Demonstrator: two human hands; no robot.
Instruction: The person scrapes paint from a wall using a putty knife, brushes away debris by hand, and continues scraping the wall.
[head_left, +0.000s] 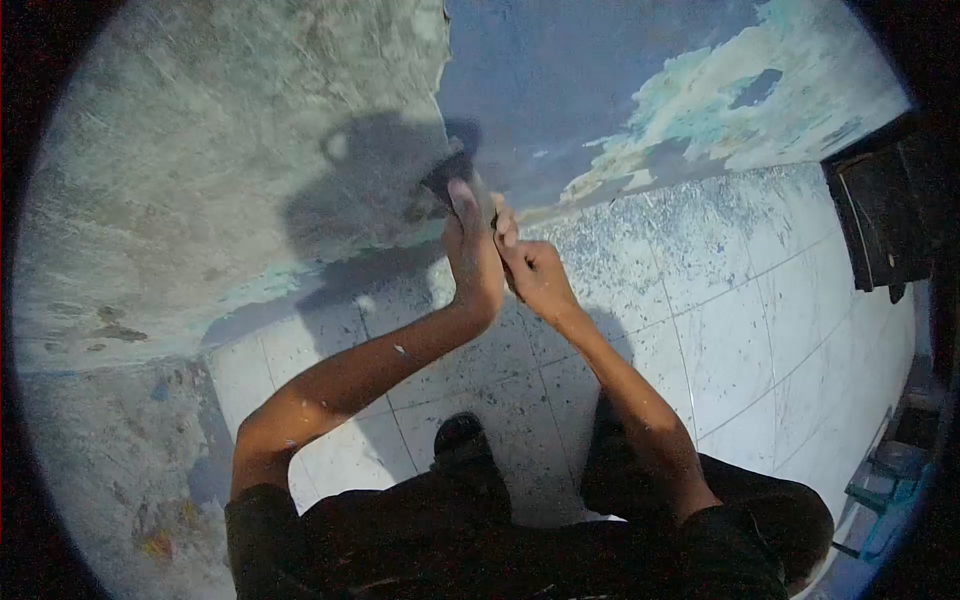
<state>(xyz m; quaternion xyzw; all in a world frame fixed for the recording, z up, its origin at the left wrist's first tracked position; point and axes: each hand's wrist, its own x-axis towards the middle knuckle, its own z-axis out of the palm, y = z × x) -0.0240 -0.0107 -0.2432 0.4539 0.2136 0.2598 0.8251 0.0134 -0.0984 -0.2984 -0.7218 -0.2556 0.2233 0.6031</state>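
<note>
A dark, wide-bladed scraper (449, 176) meets the wall at the ragged edge between bare grey plaster (250, 130) and blue paint (540, 90). My left hand (474, 250) is closed round it, thumb stretched up along the blade. Just right of and below it, my right hand (543, 284) is closed with its fingers curled at the tool's lower end. The handle is mostly hidden by both hands. Patches of pale and turquoise paint (690, 95) show where the blue coat has come off on the right.
Paint flakes and dust litter the white tiled floor (720, 300), thickest along the wall's foot. My knees and dark-clothed legs (400, 540) are below. A dark wooden piece (885, 210) stands at the right, with a teal stool (885, 500) at lower right.
</note>
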